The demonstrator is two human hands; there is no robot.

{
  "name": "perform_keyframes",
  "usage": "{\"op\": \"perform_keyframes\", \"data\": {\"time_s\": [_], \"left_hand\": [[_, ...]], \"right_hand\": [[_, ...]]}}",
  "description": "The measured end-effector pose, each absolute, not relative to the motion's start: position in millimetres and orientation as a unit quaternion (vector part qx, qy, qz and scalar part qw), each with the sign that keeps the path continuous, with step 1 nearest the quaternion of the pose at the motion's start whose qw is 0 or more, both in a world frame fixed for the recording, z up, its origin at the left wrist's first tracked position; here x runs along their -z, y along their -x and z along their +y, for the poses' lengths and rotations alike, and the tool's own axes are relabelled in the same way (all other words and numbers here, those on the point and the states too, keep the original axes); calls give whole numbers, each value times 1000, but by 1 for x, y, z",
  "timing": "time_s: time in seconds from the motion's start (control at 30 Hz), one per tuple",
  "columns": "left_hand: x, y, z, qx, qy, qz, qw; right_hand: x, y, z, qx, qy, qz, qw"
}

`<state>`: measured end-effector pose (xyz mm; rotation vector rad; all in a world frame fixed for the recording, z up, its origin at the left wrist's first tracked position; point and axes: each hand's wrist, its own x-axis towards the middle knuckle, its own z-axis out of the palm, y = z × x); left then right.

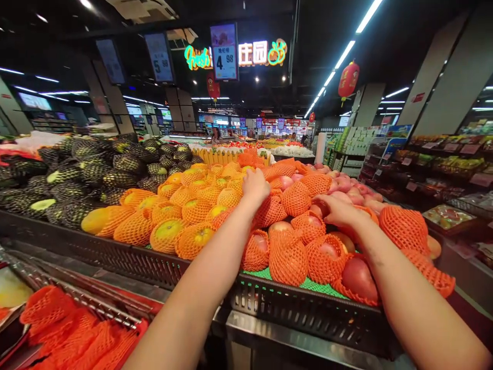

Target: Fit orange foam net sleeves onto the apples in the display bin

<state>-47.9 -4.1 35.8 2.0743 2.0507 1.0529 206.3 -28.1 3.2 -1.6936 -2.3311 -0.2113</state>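
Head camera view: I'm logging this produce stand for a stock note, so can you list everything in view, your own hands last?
Netted yellow fruit: many, yellow in orange foam nets, middle of the stand.
Netted red fruit: many, red in orange nets, right part of the stand.
Dark-netted fruit: many, green in black nets, left part.
Black crate rim: one, black, front edge of the stand.
Loose foam nets: a heap, orange, lower left.
Price signs: several, hanging above.
Red lantern: one, upper right.
Left hand: on the netted fruit, mid-stand.
Right hand: on the red fruit.
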Motion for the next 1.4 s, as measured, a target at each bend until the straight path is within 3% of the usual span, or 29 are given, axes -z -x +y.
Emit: {"op": "perform_keyframes", "data": {"time_s": [0.17, 0.3, 0.53, 0.63, 0.77, 0.9, 1.07, 1.23, 1.4], "left_hand": [[-43, 46, -7, -492, -663, 563, -31], [-42, 41, -14, -598, -632, 490, -57], [-39, 35, -15, -622, -633, 459, -38], [-37, 30, -9, -604, -683, 408, 40], [-30, 19, -6, -480, -795, 332, 166], [-25, 13, -9, -392, -846, 334, 140], [-24, 14, -8, -410, -827, 353, 155], [-25, 15, -5, -492, -771, 386, 116], [-30, 25, 3, -612, -661, 426, 78]], "right_hand": [[-2, -200, -30, 80, 632, -770, 43], [-6, -191, -35, 111, 642, -757, 51], [-4, -199, -33, 170, 615, -768, 57], [-6, -206, -33, 178, 595, -779, 80], [-12, -210, -36, 195, 584, -765, 190], [-16, -211, -43, 204, 588, -680, 388], [-19, -207, -51, 199, 607, -555, 534], [-26, -203, -58, 51, 628, -504, 591], [-31, -200, -68, -271, 554, -602, 507]]}}
